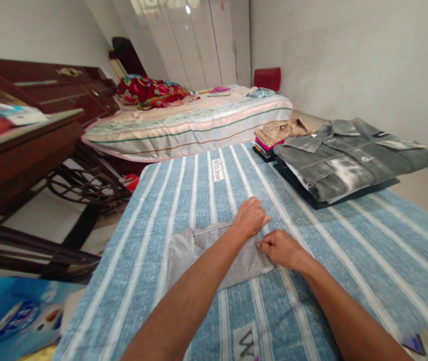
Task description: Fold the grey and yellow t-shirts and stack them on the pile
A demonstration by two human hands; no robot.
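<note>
A light grey folded garment (191,250) lies on a blue and white striped cloth (146,235) covering the table. Its exact kind is hard to tell, and my left forearm crosses over part of it. At the far right corner of the garment, my left hand (250,216) is closed with its fingers curled on the fabric. My right hand (283,249) pinches the garment's right edge between thumb and fingers. The two hands are close together but apart.
A folded grey denim jacket (349,155) sits on dark clothing at the right, beside a small stack topped by a tan patterned cloth (283,131). Behind stands a bed (184,130). A wooden sewing table (29,150) and a blue package (18,311) are left.
</note>
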